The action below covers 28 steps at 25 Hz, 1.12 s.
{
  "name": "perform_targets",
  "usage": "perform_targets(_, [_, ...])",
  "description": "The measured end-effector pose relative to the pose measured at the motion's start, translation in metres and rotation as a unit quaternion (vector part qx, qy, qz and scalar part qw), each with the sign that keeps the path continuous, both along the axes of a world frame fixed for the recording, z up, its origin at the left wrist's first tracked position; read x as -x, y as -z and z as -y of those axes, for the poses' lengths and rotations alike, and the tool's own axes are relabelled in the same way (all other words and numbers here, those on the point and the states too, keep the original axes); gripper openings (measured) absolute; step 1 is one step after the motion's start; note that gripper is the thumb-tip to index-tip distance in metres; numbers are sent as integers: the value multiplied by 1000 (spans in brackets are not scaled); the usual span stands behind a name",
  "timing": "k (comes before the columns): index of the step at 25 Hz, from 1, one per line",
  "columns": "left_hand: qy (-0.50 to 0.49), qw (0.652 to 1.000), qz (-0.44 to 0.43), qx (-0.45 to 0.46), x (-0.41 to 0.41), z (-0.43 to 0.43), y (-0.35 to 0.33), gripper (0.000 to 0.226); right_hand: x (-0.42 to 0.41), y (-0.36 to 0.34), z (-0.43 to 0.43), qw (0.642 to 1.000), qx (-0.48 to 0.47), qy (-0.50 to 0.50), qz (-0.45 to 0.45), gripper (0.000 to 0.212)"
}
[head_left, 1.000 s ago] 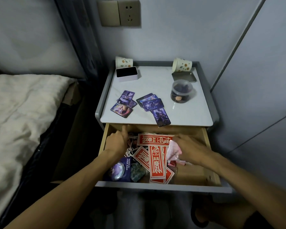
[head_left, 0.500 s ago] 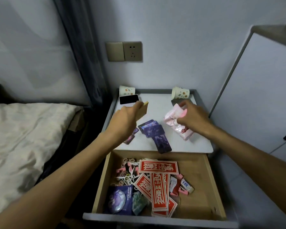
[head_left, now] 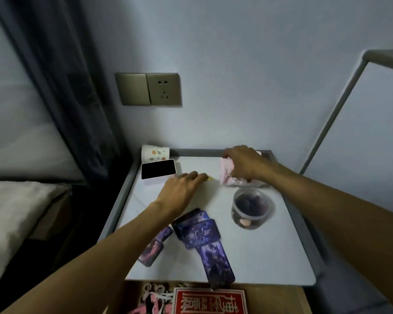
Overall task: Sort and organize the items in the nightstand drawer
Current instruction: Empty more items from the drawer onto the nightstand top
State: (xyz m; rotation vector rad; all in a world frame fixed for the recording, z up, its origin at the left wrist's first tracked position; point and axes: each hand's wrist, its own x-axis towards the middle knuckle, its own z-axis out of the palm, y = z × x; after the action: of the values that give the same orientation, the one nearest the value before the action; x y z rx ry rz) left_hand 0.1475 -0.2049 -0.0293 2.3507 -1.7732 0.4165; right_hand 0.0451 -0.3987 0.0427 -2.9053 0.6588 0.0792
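Now over the nightstand: two hands, one pink packet, a spread of cards

Both hands reach across the white nightstand top [head_left: 259,252]. The right hand [head_left: 243,164] is at the back right, with its fingers curled over the top of one pink packet [head_left: 225,175]. The packet stands on the surface and carries a thin dark branch print, but no lettering that I can read.

The left hand [head_left: 182,189] lies palm down near the middle, fingers stretched forward and close together. One small yellow sliver [head_left: 210,177] shows at the fingertips. Whether they pinch it or only touch it cannot be told.

About six purple cards [head_left: 201,232] lie overlapping at the front. The forearm covers part of them, so the count is not sure. Their pictures are dark and no text is legible.

One clear tub [head_left: 252,208] with a lid stands just in front of the packet. It holds several dark pieces and one pinkish one.

At the back left, one paper cup [head_left: 155,153] printed with orange dots and leaves lies on its side. It touches one white box [head_left: 158,169] with a black top.

The drawer [head_left: 270,300] is open at the lower edge. It shows one red sheet [head_left: 210,301] with white characters, seen upside down and not readable to me. Beside the sheet is a tangle of pink and white clips [head_left: 154,296], too jumbled to count.

Two brass-coloured wall plates [head_left: 148,89] sit side by side, one blank and one a socket. A dark curtain [head_left: 61,87] and a bed [head_left: 9,211] lie to the left.
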Motion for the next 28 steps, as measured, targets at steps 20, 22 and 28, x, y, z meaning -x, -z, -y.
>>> perform_targets(20, [-57, 986, -159, -6, -46, 48, 44, 51, -68, 44, 13, 998, -61, -6, -9, 32])
perform_targets(22, [-76, 988, -134, 1, -54, 57, 41, 58, -75, 48, 16, 999, -34, -15, 26, 36])
perform_targets(28, [-159, 974, -158, -14, -73, 79, 38, 50, -90, 68, 24, 999, -21, -28, 11, 35])
